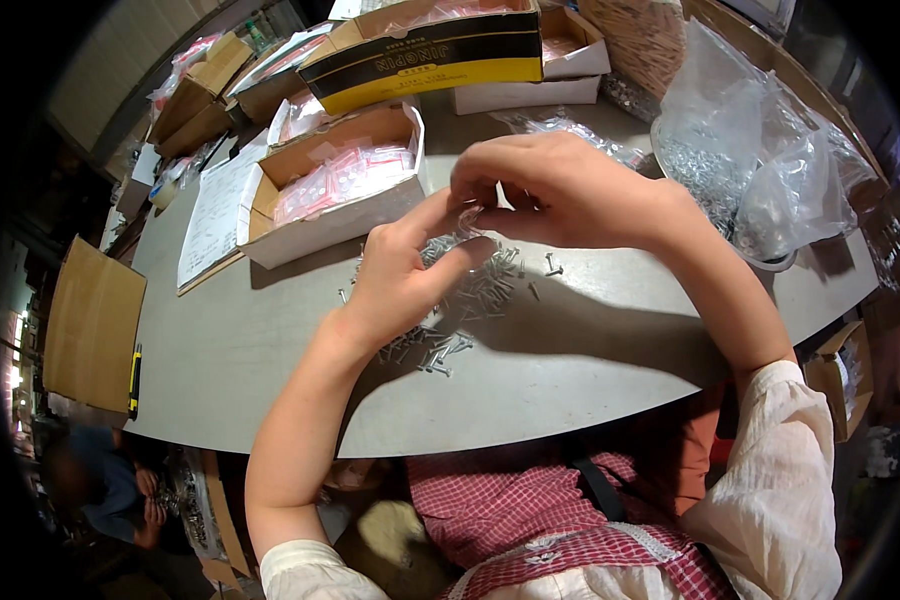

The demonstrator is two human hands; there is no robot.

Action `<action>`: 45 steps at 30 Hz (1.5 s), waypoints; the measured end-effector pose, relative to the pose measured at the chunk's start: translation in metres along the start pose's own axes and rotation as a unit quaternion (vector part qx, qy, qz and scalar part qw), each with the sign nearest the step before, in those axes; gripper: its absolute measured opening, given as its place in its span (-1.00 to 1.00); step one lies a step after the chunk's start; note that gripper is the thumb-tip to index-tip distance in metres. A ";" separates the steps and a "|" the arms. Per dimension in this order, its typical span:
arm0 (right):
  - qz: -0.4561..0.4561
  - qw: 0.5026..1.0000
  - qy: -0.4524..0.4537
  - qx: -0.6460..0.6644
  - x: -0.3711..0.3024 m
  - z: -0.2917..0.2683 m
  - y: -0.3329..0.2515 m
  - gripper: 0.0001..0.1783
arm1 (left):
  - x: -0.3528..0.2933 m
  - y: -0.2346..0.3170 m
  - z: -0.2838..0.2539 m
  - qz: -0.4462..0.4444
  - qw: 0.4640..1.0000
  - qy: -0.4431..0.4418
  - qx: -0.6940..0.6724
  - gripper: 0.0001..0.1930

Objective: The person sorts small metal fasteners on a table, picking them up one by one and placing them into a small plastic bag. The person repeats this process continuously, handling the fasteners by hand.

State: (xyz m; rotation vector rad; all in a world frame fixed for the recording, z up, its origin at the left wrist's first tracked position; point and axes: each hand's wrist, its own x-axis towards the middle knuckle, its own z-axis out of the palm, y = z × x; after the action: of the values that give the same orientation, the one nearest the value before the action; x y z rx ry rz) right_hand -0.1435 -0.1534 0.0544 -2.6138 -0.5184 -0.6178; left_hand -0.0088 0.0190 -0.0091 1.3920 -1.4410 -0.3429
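Observation:
A small clear plastic bag point(469, 222) is pinched between the thumb and fingers of my left hand point(395, 265), above the table. My right hand point(570, 190) arches over from the right, its fingers bent down and closed at the bag's top. What those fingers hold, if anything, is hidden. Beneath both hands lies a loose pile of silver screws point(485, 290), partly covered by my left hand. A few stray screws point(553, 265) lie to the right of the pile.
Beyond my left hand stands an open white carton point(335, 215) of small red-and-clear bags, beside a written sheet point(215, 215). A black-and-yellow box point(420, 60) stands behind. Plastic sacks of screws point(705, 180) fill a basin at right. A yellow-black cutter point(134, 380) lies at the left edge. Another person point(110, 485) sits lower left.

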 end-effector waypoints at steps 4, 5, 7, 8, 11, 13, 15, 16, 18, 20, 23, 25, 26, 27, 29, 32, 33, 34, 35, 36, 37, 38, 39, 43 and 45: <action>0.002 0.997 0.035 0.067 0.000 -0.011 0.002 -0.71 | -0.001 0.001 0.001 -0.058 0.993 0.002 -0.101 -0.49; -0.012 0.996 0.031 0.082 -0.001 -0.010 0.005 -0.71 | -0.001 0.002 0.000 -0.073 0.989 -0.003 -0.125 -0.49; -0.072 0.996 0.010 0.044 -0.001 -0.009 0.010 -0.79 | -0.002 0.009 0.000 -0.095 0.977 -0.010 -0.190 -0.50; -0.087 0.996 0.017 -0.011 -0.002 -0.007 0.009 -0.84 | -0.001 0.012 0.000 -0.106 0.969 -0.014 -0.222 -0.50; -0.058 0.998 0.026 0.018 0.000 -0.004 0.010 -0.82 | 0.000 0.015 -0.004 -0.106 0.955 -0.008 -0.277 -0.58; 0.056 0.985 0.024 0.159 0.000 -0.004 0.010 -0.83 | 0.001 0.014 -0.006 -0.113 0.967 0.026 -0.225 -0.61; 0.115 0.974 0.003 0.196 -0.002 -0.005 0.008 -0.82 | 0.004 0.011 -0.011 -0.119 0.972 0.055 -0.195 -0.70; 0.156 0.958 -0.013 0.241 -0.002 -0.004 0.006 -0.80 | 0.004 0.010 -0.014 -0.116 0.974 0.053 -0.186 -0.71; 0.197 0.933 -0.024 0.300 -0.001 -0.003 0.002 -0.79 | 0.003 0.011 -0.017 -0.112 0.978 0.045 -0.168 -0.71; 0.222 0.913 -0.030 0.342 -0.001 0.000 -0.001 -0.78 | 0.003 0.019 -0.013 -0.130 0.971 0.061 -0.191 -0.80; 0.234 0.896 -0.040 0.376 0.001 0.008 -0.003 -0.76 | 0.000 0.017 -0.015 -0.135 0.975 0.049 -0.172 -0.83; 0.246 0.887 -0.049 0.388 0.001 0.011 -0.005 -0.76 | 0.000 0.014 -0.015 -0.137 0.978 0.050 -0.149 -0.85; 0.256 0.885 -0.052 0.386 0.000 0.014 -0.003 -0.75 | 0.000 0.014 -0.015 -0.135 0.979 0.051 -0.145 -0.86; 0.265 0.883 -0.052 0.384 0.000 0.018 -0.001 -0.75 | 0.000 0.014 -0.014 -0.131 0.980 0.052 -0.140 -0.87; 0.284 0.885 -0.052 0.366 0.000 0.020 -0.002 -0.73 | 0.000 0.015 -0.013 -0.130 0.982 0.052 -0.130 -0.87; 0.294 0.878 -0.043 0.374 0.000 0.019 -0.003 -0.72 | 0.002 0.014 -0.014 -0.135 0.980 0.048 -0.141 -0.87; 0.288 0.877 -0.045 0.383 0.000 0.019 -0.002 -0.72 | 0.002 0.014 -0.014 -0.136 0.977 0.047 -0.156 -0.87; 0.282 0.875 -0.047 0.391 -0.001 0.020 0.000 -0.72 | 0.002 0.014 -0.014 -0.137 0.975 0.047 -0.171 -0.87; 0.275 0.873 -0.050 0.399 -0.002 0.022 0.001 -0.71 | 0.002 0.013 -0.013 -0.137 0.972 0.046 -0.187 -0.87; 0.269 0.879 -0.052 0.391 0.000 0.024 0.002 -0.69 | 0.001 0.012 -0.014 -0.130 0.972 0.049 -0.189 -0.88; 0.279 0.873 -0.059 0.396 0.001 0.024 -0.001 -0.68 | -0.001 0.010 -0.013 -0.123 0.972 0.051 -0.191 -0.89; 0.288 0.867 -0.067 0.401 0.001 0.024 -0.003 -0.68 | -0.003 0.009 -0.011 -0.116 0.973 0.055 -0.193 -0.90; 0.316 0.863 -0.079 0.386 0.001 0.021 -0.006 -0.71 | -0.002 0.009 -0.008 -0.117 0.970 0.061 -0.203 -0.91; 0.316 0.850 -0.047 0.419 0.005 0.025 -0.012 -0.69 | 0.000 0.012 -0.015 -0.115 0.971 0.076 -0.195 -0.92; 0.315 0.835 -0.027 0.451 0.005 0.025 -0.008 -0.71 | 0.002 0.010 -0.016 -0.113 0.968 0.084 -0.208 -0.91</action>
State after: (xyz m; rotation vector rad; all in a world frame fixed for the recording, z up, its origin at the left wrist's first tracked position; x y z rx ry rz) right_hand -0.1339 -0.1339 0.0386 -1.7110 0.0783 -0.0272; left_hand -0.0010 0.0275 0.0059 1.2075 -1.0013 -0.6205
